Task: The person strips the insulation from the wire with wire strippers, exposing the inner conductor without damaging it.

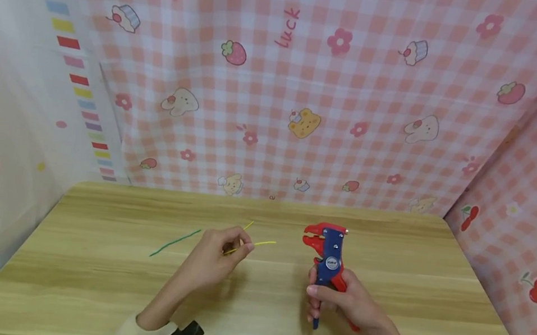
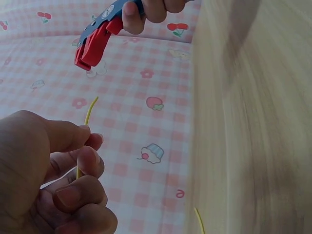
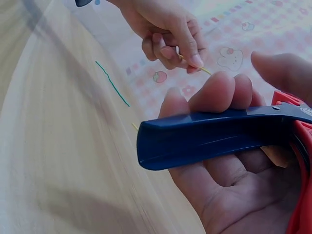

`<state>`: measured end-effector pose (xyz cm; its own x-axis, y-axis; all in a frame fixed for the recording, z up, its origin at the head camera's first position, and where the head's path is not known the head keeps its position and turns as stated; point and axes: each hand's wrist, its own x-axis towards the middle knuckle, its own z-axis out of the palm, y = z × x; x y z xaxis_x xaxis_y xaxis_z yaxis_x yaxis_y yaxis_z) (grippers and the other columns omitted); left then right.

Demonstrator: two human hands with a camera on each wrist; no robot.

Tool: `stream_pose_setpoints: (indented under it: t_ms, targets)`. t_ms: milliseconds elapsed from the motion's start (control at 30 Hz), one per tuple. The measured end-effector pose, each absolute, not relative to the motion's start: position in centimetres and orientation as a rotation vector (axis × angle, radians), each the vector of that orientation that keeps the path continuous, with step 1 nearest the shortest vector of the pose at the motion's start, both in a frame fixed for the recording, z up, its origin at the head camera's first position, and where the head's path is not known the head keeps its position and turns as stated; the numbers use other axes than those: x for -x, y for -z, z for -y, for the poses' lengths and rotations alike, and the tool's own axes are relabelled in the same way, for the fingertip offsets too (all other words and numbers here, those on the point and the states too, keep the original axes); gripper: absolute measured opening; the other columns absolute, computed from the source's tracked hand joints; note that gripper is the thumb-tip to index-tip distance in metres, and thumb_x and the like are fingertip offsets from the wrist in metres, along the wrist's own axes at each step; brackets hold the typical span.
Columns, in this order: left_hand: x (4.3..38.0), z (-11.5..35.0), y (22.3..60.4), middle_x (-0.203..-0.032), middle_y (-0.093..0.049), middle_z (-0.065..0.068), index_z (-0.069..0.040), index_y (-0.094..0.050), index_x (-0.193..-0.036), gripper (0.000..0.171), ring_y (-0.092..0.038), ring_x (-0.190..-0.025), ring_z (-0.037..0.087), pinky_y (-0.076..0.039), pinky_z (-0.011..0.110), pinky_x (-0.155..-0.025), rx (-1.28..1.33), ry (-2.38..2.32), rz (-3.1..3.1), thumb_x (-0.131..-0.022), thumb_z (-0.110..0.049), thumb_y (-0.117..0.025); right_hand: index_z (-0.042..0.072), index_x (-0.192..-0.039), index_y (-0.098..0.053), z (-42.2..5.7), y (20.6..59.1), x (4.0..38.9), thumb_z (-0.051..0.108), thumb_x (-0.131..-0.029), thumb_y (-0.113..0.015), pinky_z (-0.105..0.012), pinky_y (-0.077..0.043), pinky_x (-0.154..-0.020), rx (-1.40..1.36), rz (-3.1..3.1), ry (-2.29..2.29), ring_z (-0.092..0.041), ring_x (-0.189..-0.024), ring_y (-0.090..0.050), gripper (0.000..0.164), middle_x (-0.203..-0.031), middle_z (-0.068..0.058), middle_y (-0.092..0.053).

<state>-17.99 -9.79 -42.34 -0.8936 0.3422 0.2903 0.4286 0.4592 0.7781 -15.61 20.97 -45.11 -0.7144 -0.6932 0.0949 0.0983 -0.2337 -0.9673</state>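
Observation:
My left hand (image 1: pixel 214 252) pinches a thin yellow wire (image 1: pixel 266 242) between thumb and fingertips. In the left wrist view, one end of that wire (image 2: pixel 90 111) sticks up past the fingertips, slightly bent. My right hand (image 1: pixel 351 304) grips a wire stripper (image 1: pixel 333 245) with a blue body and red jaws, held upright. Fingers curl round its blue handle (image 3: pixel 195 139), seen large in the right wrist view. The stripper's jaws point left, apart from the wire. A second yellow wire (image 1: pixel 249 225) lies behind my left hand, partly hidden by it.
A green wire (image 1: pixel 175 243) lies on the wooden table (image 1: pixel 98 258) to the left of my left hand. Pink checked cloth (image 1: pixel 259 160) hangs along the table's back edge, and more cloth (image 1: pixel 536 225) closes off the right side. White dotted cloth (image 1: pixel 15 117) hangs at left.

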Motion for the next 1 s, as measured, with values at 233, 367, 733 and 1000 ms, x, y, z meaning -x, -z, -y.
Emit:
stream_pose_setpoints:
  t_ms: [233, 367, 733, 1000]
  targets:
    - [17.6, 9.8, 41.7, -0.062, -0.047, -0.007, -0.019, -0.071, -0.093, 0.009, -0.031, -0.053, 0.001, -0.028, 0.018, -0.051, 0.686, 1.417, 2.589, -0.100, -0.014, -0.067, 0.005, -0.107, -0.054, -20.1, 44.7, 15.3, 0.005, -0.106, -0.052, -0.039, -0.062, -0.075, 0.617, -1.564, 1.932, -0.015, -0.072, -0.068, 0.002, -0.081, 0.000, -0.065]
    - [17.4, 9.7, 41.5, -0.062, -0.047, -0.008, -0.019, -0.071, -0.093, 0.009, -0.030, -0.052, 0.000, -0.027, 0.018, -0.051, 0.698, 1.412, 2.581, -0.100, -0.014, -0.067, 0.006, -0.108, -0.054, -19.8, 44.5, 15.1, 0.008, -0.107, -0.052, -0.040, -0.061, -0.077, 0.605, -1.559, 1.919, -0.016, -0.072, -0.068, 0.004, -0.081, 0.000, -0.065]
    - [17.3, 9.4, 41.2, -0.062, -0.045, -0.009, -0.019, -0.070, -0.094, 0.009, -0.030, -0.054, 0.000, -0.027, 0.018, -0.052, 0.750, 1.423, 2.562, -0.100, -0.013, -0.066, 0.005, -0.109, -0.054, -19.0, 44.7, 14.5, 0.012, -0.107, -0.052, -0.039, -0.061, -0.074, 0.575, -1.567, 1.908, -0.015, -0.070, -0.068, 0.007, -0.080, 0.001, -0.066]
    - [16.9, 9.1, 40.8, -0.061, -0.047, -0.007, -0.018, -0.071, -0.094, 0.009, -0.030, -0.054, -0.001, -0.027, 0.017, -0.052, 0.783, 1.421, 2.548, -0.100, -0.012, -0.066, 0.005, -0.110, -0.053, -18.6, 44.4, 14.1, 0.012, -0.107, -0.051, -0.040, -0.061, -0.073, 0.578, -1.528, 1.911, -0.014, -0.071, -0.068, 0.008, -0.081, 0.000, -0.065]
